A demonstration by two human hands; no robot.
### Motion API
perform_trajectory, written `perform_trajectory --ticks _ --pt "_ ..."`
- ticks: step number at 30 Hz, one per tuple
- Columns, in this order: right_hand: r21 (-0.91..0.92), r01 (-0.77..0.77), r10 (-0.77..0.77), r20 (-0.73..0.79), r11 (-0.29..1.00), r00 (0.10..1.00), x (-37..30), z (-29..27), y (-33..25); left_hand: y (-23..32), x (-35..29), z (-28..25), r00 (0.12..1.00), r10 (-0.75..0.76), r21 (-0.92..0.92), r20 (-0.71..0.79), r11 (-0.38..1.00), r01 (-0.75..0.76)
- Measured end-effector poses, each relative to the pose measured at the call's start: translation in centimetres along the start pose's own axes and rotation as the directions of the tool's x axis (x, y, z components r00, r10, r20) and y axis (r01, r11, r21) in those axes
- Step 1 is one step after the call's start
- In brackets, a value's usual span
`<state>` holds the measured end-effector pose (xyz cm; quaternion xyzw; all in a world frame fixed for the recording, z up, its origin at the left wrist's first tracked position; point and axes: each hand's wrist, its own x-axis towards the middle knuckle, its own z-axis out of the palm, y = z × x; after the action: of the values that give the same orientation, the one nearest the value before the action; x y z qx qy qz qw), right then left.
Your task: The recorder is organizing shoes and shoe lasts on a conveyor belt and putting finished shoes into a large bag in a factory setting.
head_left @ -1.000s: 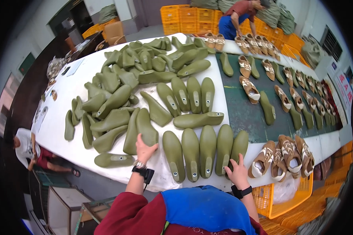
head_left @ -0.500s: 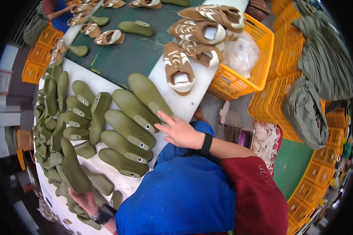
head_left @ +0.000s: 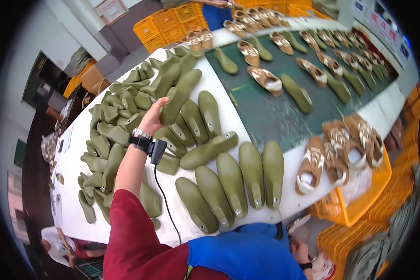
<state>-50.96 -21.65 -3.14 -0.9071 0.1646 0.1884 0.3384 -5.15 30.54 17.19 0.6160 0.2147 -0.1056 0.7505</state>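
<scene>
My left hand point(head_left: 153, 117) reaches over the pile at the left of the table, closed on a green shoe last point(head_left: 178, 99) held tilted, its thumb along the side. Under and around it lie many more green lasts point(head_left: 114, 135), heaped loosely. A row of several lasts point(head_left: 231, 184) lies side by side along the near table edge, and another last point(head_left: 209, 150) rests crosswise behind them. My right hand point(head_left: 300, 251) is low at the lower right, beside my blue apron and below the table edge; its fingers are too small and unclear to read.
Brown-and-white shoes point(head_left: 309, 165) cluster on the right table corner above an orange crate point(head_left: 359, 200) with clear plastic in it. A green mat point(head_left: 247, 107) carries shoes and lasts in rows. A black cable point(head_left: 165, 196) runs from my left wrist. Another person point(head_left: 217, 16) stands at the far side.
The view has swung toward the left and the far side. My left hand has moved farther out over the pile, holding a last. My right hand has left the row and dropped beside the table.
</scene>
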Motion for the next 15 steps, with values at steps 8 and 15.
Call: perform_trajectory --ticks 8,15 --pt "-0.219 -0.284 0.344 0.323 0.933 0.882 3.0 -0.9 3.2 2.1 10.1 -4.0 0.926 0.364 0.778 0.096 0.553 -0.298" --pt "-0.004 -0.236 0.233 0.190 0.972 0.954 4.8 1.3 3.2 -4.4 13.6 -12.7 0.918 0.386 0.995 -0.089 -0.006 0.098"
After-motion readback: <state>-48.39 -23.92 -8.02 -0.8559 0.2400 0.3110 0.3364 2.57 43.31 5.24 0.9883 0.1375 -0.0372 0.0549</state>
